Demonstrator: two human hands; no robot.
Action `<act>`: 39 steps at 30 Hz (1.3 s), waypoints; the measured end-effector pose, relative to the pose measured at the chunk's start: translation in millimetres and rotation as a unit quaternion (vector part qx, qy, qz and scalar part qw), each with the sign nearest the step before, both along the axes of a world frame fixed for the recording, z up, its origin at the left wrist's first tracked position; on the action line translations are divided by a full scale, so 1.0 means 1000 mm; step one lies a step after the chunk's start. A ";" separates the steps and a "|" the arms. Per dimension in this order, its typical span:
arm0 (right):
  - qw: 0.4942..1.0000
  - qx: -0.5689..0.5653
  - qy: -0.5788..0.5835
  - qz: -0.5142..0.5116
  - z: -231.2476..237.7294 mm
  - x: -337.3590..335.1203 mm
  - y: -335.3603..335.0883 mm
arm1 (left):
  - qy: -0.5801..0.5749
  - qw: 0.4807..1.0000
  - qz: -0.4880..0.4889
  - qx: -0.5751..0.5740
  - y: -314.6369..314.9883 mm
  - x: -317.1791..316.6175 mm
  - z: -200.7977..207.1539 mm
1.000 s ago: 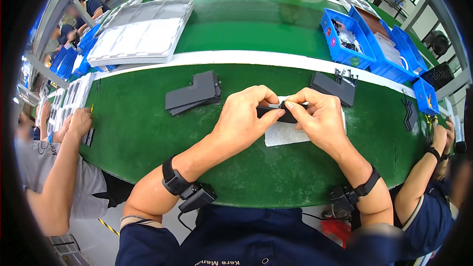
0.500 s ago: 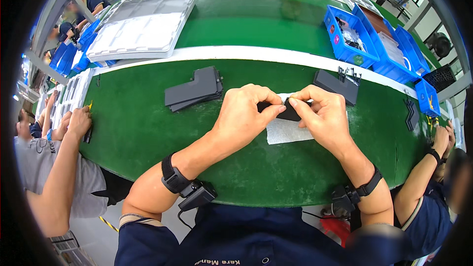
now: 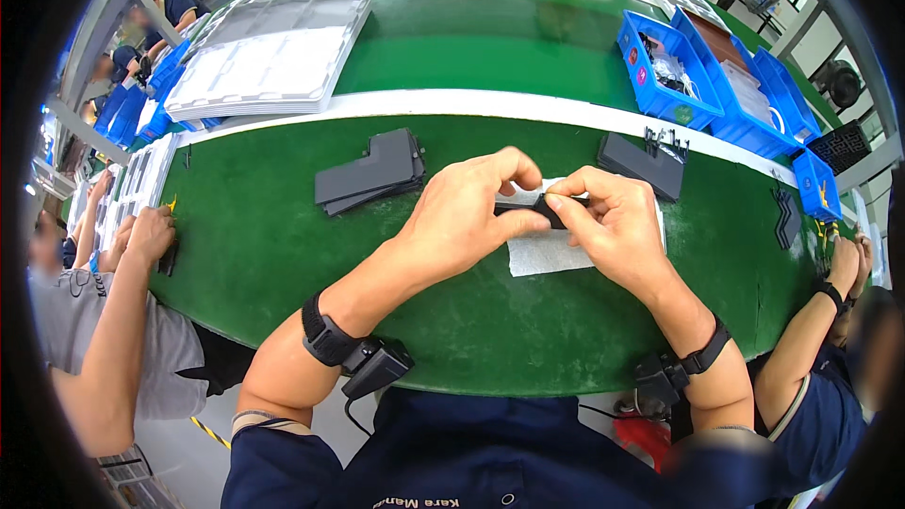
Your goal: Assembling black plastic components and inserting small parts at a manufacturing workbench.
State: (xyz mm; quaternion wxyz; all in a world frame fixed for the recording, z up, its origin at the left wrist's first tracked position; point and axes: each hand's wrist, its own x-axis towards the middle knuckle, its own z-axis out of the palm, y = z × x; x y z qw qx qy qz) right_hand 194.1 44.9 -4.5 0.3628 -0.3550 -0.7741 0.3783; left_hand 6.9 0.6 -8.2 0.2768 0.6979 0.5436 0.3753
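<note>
My left hand (image 3: 471, 212) and my right hand (image 3: 611, 224) meet over the green table, both pinching one small flat black part (image 3: 539, 210) between thumbs and fingers. The part is mostly hidden by my fingers. Under the hands lies a white cloth-like sheet (image 3: 547, 250) on the table. A stack of flat black L-shaped plates (image 3: 370, 172) sits just left of my left hand. A dark block with small metal clips on top (image 3: 641, 162) stands beyond my right hand.
Grey moulded trays (image 3: 273, 57) are stacked at the back left. Blue bins (image 3: 669, 71) with small parts line the back right. A white strip (image 3: 452, 106) divides the green table (image 3: 283, 254). Other people's arms work at the left (image 3: 141, 245) and the right (image 3: 834, 283).
Both hands stay together on the black part with only slight finger shifts; the view has tilted a little, nothing else moved.
</note>
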 end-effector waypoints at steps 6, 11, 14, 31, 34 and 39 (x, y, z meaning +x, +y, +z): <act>1.000 0.012 0.009 0.008 0.008 0.001 -0.005 | -0.056 0.996 0.022 -0.065 0.000 -0.002 0.009; 0.997 -0.079 0.027 -0.003 -0.004 0.002 0.002 | -0.219 0.970 0.026 -0.096 0.001 -0.007 0.014; 0.993 -0.091 0.080 0.011 -0.006 -0.003 -0.002 | -0.266 0.959 -0.015 -0.092 0.004 -0.007 0.007; 0.989 0.049 0.131 -0.039 -0.007 -0.004 -0.004 | -0.214 0.976 0.025 -0.039 0.000 0.002 0.012; 0.992 0.060 0.102 -0.040 -0.007 -0.003 -0.003 | -0.208 0.977 0.031 -0.047 -0.001 0.002 0.010; 0.996 0.048 0.077 -0.023 -0.002 -0.001 -0.005 | -0.191 0.981 0.029 -0.021 -0.003 0.002 0.013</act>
